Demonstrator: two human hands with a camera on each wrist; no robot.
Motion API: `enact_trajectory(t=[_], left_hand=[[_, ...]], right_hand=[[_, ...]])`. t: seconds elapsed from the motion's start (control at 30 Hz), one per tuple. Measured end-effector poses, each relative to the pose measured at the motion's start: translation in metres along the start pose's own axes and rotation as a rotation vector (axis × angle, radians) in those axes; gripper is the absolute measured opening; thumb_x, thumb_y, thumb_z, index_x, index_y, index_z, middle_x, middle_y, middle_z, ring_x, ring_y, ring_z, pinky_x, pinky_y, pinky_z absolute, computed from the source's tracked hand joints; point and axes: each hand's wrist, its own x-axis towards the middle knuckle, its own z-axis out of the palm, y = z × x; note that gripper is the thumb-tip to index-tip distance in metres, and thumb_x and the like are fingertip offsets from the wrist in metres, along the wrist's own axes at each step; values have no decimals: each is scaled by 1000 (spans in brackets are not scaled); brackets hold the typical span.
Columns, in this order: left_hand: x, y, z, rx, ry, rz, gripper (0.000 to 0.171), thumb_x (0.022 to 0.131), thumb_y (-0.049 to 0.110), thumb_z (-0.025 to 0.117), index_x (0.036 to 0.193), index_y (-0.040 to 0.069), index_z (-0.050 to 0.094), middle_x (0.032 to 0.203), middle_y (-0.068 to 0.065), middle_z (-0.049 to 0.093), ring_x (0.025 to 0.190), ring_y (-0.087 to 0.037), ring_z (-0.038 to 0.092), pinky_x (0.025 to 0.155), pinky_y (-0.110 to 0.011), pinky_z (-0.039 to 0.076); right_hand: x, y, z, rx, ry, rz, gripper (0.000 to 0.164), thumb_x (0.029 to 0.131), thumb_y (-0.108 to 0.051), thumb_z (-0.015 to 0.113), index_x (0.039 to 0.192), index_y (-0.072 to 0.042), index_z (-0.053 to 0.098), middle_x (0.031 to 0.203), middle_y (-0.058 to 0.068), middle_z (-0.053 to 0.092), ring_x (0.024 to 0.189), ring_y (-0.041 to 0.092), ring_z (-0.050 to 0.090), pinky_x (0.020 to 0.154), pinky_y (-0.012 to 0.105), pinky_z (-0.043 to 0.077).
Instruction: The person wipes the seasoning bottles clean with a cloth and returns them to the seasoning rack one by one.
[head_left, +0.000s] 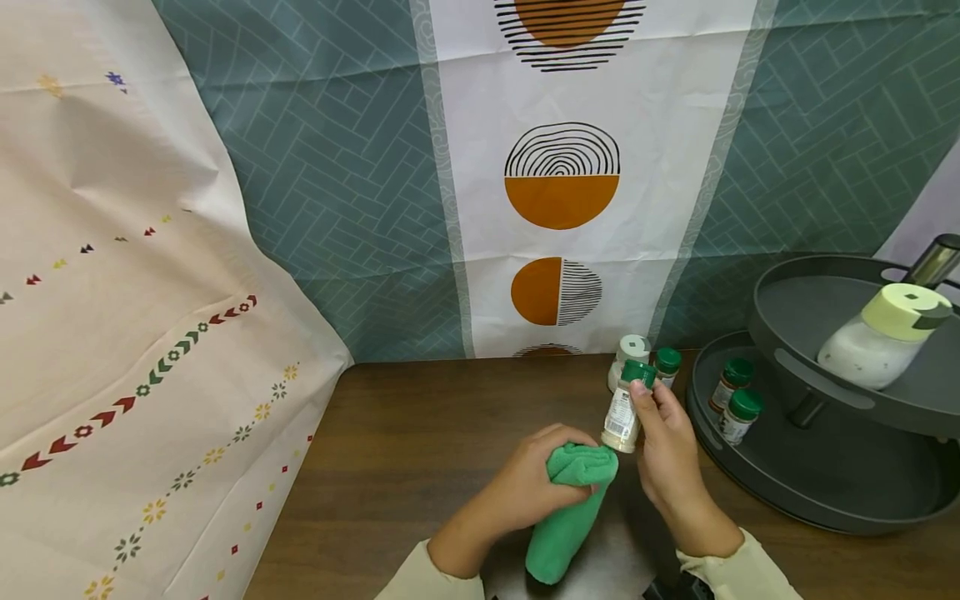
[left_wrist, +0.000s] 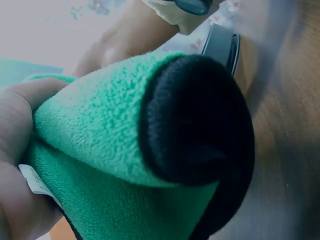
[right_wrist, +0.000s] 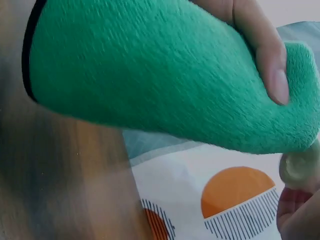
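Observation:
In the head view my left hand [head_left: 536, 475] grips a rolled green cloth [head_left: 566, 533] above the wooden table. The left wrist view shows the fuzzy cloth [left_wrist: 100, 120] with a dark edge and a small white tag [left_wrist: 34, 179] by the fingers. My right hand [head_left: 671, 458] pinches a small spice jar [head_left: 621, 417] near its green cap; the jar is tilted, with a white label and pale contents. Its base is close to the cloth's top end; whether they touch, I cannot tell. In the right wrist view the cloth hides most of the jar [right_wrist: 299, 167].
Behind the held jar stand a white-capped jar [head_left: 630, 350] and a green-capped jar [head_left: 667, 363]. At right is a dark two-tier round tray [head_left: 810, 508]; two green-capped jars [head_left: 740, 408] sit on its lower tier, a yellow-lidded container [head_left: 881, 337] on the upper. Patterned fabric [head_left: 337, 167] hangs behind.

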Motion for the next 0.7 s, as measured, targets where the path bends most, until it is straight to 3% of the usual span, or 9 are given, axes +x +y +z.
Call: enact_trajectory(t=[0.13, 0.37, 0.53, 0.7], left_hand=[[1, 2, 1, -40, 85, -52, 36, 84, 17, 82, 116, 24, 67, 115, 2, 66, 101, -6, 61, 87, -24, 54], [3, 3, 0, -135, 196, -73, 35, 85, 16, 81, 117, 22, 66, 117, 0, 67, 104, -10, 62, 88, -27, 54], [2, 4, -1, -218, 243, -82, 34, 88, 19, 79, 119, 24, 65, 122, 1, 66, 107, -13, 63, 92, -29, 54], [2, 3, -3, -315, 280, -135, 36, 90, 19, 76, 124, 19, 63, 122, -7, 67, 102, -13, 65, 87, -30, 56]], right_hand=[[2, 0, -1, 66, -19, -17, 31, 109, -23, 44, 138, -11, 44, 127, -2, 51, 115, 8, 51, 98, 17, 47], [4, 3, -3, 74, -87, 0, 32, 108, -15, 47, 139, -14, 39, 110, -5, 72, 97, 6, 69, 83, 22, 56], [5, 4, -4, 101, -93, 6, 33, 107, -13, 49, 138, -10, 39, 113, -4, 73, 94, 6, 70, 73, 23, 58], [4, 5, -3, 113, -89, 8, 30, 107, -12, 48, 135, -6, 41, 113, -3, 73, 93, 7, 70, 72, 25, 59]])
